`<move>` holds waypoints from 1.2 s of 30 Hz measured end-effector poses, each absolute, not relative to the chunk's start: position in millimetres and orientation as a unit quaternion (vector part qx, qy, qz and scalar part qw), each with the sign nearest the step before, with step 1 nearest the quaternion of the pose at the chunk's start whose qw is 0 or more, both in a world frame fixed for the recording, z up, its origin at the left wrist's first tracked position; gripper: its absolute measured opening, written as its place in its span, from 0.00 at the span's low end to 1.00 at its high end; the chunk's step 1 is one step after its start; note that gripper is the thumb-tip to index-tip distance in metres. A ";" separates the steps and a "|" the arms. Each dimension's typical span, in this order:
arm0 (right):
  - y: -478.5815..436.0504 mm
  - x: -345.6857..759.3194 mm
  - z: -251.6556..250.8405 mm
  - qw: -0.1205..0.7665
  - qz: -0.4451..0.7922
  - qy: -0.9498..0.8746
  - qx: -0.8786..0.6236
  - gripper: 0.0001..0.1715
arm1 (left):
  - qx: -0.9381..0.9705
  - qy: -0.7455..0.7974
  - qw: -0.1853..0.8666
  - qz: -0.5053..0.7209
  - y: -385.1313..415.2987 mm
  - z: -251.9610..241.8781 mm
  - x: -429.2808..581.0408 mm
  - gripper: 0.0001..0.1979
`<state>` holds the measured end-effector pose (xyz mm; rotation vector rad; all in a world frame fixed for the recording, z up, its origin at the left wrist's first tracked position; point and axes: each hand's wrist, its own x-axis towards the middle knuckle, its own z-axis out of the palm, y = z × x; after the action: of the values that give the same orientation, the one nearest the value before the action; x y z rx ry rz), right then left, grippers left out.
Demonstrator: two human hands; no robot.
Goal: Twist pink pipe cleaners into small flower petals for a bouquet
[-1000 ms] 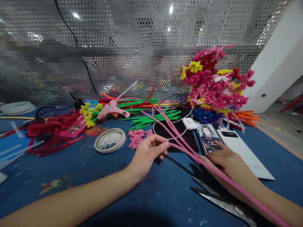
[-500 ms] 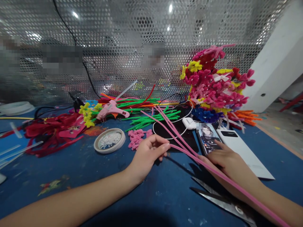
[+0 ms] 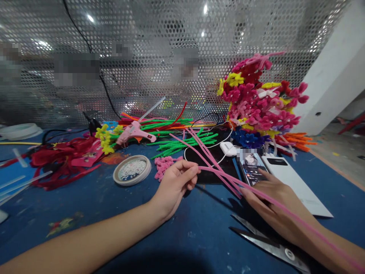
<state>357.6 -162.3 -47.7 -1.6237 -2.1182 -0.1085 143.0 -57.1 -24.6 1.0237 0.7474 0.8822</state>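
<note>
My left hand [image 3: 179, 177] pinches a long pink pipe cleaner [image 3: 265, 196] between thumb and fingertips. That stem slants down to the right, over my right hand and forearm. My right hand [image 3: 270, 194] is open, with its fingers over the lit screen of a phone [image 3: 252, 167] and its thumb apart. Beside the thumb tip end several more pink pipe cleaners [image 3: 207, 152], lying across a black flat pad. Scissors [image 3: 268, 243] with parted blades lie under my right wrist, their handles out of sight. Left of my left hand is a pile of short pink pipe-cleaner pieces [image 3: 164, 165].
A round dish of small beads [image 3: 132, 170] stands left of centre. Behind lie a pink glue gun [image 3: 135, 132], green pipe cleaners [image 3: 188, 140] and a white earphone case [image 3: 228, 148]. Red ribbons [image 3: 65, 156] are at left, a fuzzy flower bouquet [image 3: 262, 95] and white power bank [image 3: 296, 186] at right.
My left hand has shifted slightly left and up, drawing the pipe cleaner's end with it. The stem now crosses higher over my right hand, whose thumb sits a little lower.
</note>
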 end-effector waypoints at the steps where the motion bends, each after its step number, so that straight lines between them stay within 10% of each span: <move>1: -162.5 356.4 -46.8 0.241 -0.035 -0.767 -0.594 0.23 | 0.459 0.340 0.718 0.398 -56.5 -25.0 143.1 0.11; 36: -164.3 350.2 -38.2 0.261 0.002 -0.737 -0.624 0.28 | 0.580 0.334 0.672 0.318 -55.7 -27.3 143.4 0.05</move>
<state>350.2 -164.3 -38.2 -1.6887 -1.9949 0.0060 143.4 -55.7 -27.3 1.3063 0.7513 0.7163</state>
